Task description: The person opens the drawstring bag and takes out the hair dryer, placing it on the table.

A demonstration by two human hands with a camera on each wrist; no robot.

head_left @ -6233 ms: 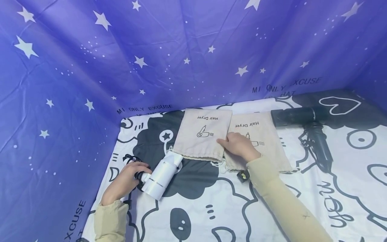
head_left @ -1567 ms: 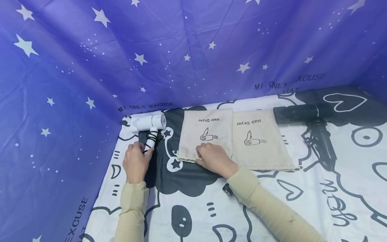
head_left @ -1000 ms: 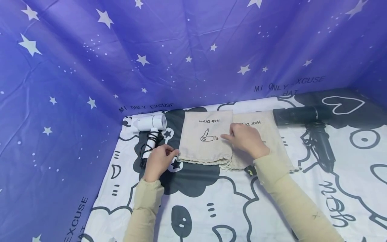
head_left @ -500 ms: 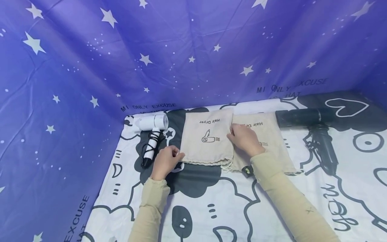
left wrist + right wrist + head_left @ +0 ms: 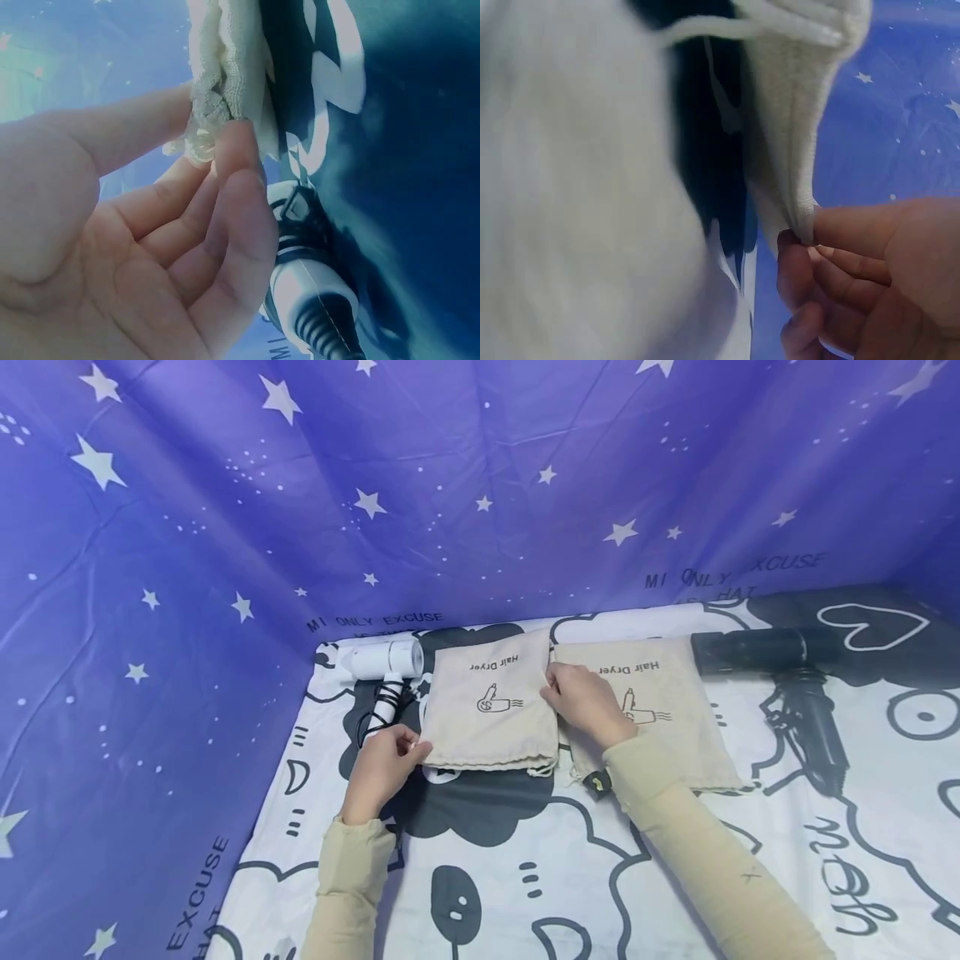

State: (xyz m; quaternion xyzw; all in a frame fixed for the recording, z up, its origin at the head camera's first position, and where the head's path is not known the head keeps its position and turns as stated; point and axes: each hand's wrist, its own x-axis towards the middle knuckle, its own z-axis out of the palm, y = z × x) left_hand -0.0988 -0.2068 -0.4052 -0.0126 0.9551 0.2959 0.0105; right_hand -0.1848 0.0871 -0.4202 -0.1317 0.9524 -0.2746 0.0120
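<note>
A beige drawstring bag printed "Hair Dryer" is held by both hands in the head view. My left hand pinches its lower left corner. In the left wrist view, thumb and fingertips of the left hand close on the gathered hem of the bag. My right hand grips the bag's right side; the right wrist view shows the right hand pinching the edge of the bag. Just beyond the left hand lies a white hair dryer, its black cord wound round the handle.
A second "Hair Dryer" bag lies flat to the right, partly behind the right hand. Beside it is a black hair dryer. A black-and-white patterned cloth covers the surface, and a purple star-printed curtain stands behind.
The white hair dryer was moved to the far left and let go. Both hands then took hold of the left bag, shifting it leftward, off the second bag's edge.
</note>
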